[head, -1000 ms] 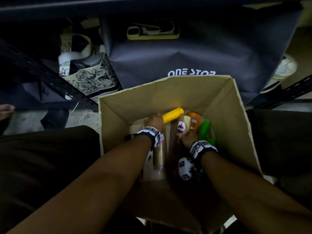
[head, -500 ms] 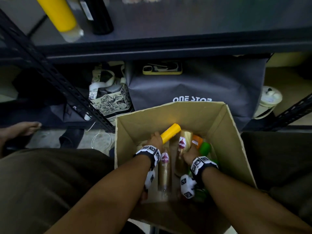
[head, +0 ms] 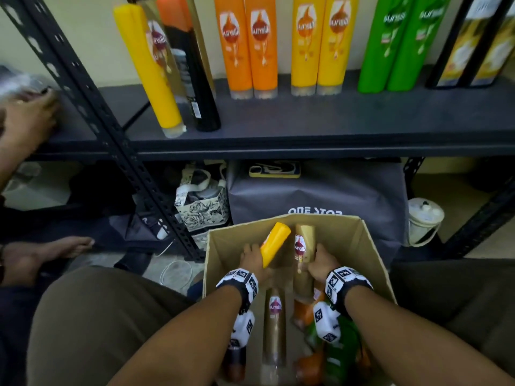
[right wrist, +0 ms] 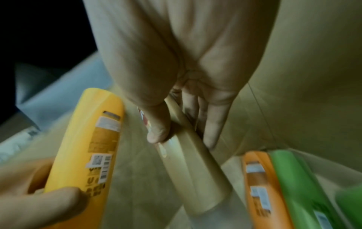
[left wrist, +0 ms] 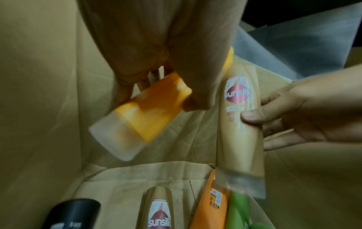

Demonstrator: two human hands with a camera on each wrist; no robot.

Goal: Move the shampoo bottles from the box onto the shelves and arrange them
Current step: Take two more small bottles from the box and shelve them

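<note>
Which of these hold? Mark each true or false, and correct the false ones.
1. The left hand grips a yellow bottle. True.
2. The right hand grips a green bottle. False: it holds a gold bottle; the green bottle lies in the box.
3. Both hands are inside the box. True.
4. The shelf holds no bottles. False: orange bottles, yellow, green and dark ones stand there.
5. Another gold bottle lies in the box between the forearms. True.
</note>
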